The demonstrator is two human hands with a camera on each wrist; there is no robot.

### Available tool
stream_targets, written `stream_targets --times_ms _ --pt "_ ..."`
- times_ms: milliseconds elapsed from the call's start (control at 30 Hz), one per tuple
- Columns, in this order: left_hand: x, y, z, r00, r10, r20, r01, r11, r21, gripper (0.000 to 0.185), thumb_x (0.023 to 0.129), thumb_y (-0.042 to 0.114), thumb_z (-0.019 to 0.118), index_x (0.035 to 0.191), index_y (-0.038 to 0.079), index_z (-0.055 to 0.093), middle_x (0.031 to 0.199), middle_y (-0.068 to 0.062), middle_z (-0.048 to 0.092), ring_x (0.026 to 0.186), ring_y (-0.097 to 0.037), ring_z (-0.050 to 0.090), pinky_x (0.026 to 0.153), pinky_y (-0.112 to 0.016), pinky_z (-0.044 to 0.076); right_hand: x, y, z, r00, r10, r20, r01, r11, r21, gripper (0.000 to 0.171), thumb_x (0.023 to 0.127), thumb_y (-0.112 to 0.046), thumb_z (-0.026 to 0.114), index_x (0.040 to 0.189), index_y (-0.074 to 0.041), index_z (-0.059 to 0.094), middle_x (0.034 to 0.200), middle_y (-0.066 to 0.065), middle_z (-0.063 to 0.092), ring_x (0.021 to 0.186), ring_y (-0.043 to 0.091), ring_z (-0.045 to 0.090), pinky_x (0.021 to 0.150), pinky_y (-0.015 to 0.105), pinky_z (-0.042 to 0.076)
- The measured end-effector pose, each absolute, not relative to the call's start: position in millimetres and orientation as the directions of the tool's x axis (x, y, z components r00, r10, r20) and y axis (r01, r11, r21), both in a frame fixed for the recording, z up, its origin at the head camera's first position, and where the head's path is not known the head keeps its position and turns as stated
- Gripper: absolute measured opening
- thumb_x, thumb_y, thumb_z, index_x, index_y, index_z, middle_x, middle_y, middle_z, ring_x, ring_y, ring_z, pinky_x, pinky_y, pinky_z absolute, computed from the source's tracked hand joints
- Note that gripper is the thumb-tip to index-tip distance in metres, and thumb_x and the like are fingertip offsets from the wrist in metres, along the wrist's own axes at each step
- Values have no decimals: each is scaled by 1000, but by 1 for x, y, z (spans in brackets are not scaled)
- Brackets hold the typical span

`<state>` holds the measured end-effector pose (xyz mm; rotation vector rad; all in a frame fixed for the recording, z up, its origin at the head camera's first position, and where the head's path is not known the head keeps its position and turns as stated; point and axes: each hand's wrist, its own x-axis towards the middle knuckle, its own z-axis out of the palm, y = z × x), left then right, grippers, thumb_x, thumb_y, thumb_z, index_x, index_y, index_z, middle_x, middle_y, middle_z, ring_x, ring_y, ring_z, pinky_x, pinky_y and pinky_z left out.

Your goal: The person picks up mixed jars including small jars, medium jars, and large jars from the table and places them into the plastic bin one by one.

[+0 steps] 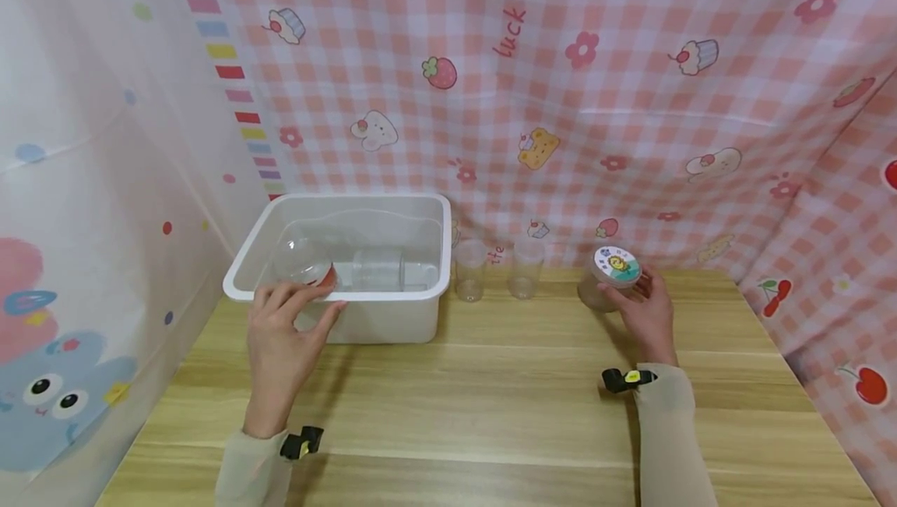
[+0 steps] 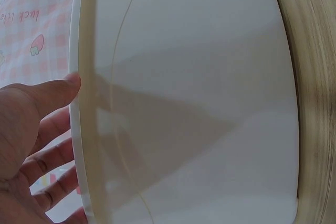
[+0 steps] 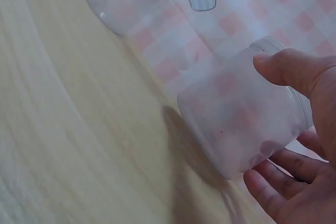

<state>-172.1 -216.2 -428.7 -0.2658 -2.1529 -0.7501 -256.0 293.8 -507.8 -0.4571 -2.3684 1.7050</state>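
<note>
My left hand [image 1: 286, 328] is at the front rim of a white plastic tub [image 1: 381, 320], its fingers reaching over the edge. In the left wrist view the thumb [image 2: 62, 88] lies at the rim and the other fingertips are hidden behind it. Close to these fingers, inside the tub, is a clear rounded jar [image 1: 297, 256] with a red patch. On the right, my right hand [image 1: 648, 316] grips a clear plastic jar [image 3: 231, 111] between thumb and fingers. This jar leans, and its lid [image 1: 617, 264] bears a green and yellow picture.
More clear jars [image 1: 378, 267] lie in the tub. Two clear cylindrical jars, one by the tub [image 1: 470, 273] and one farther right [image 1: 524, 273], stand upright on the wooden table [image 1: 490, 398]. A pink checked cloth [image 1: 490, 125] hangs behind.
</note>
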Motion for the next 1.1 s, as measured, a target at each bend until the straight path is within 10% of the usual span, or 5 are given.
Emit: stream_targets --times_ms 567,1100 --pt "-171 -217 -429 -656 -59 752 412 807 424 32 75 22 93 102 9 81 96 -10 72 97 -33 54 85 -42 38 -255 277 -483 -947 322 -6 107 297 -949 92 85 -46 82 158 -13 36 157 11 46 142 25 44 116 45 41" --pt "-172 -217 -429 -658 -58 751 420 800 429 31 77 23 92 102 8 81 95 -11 73 97 -34 55 86 -43 38 -250 266 -466 -958 282 54 35 303 -953 81 89 -35 81 156 -15 40 152 10 51 130 13 50 97 18 46"
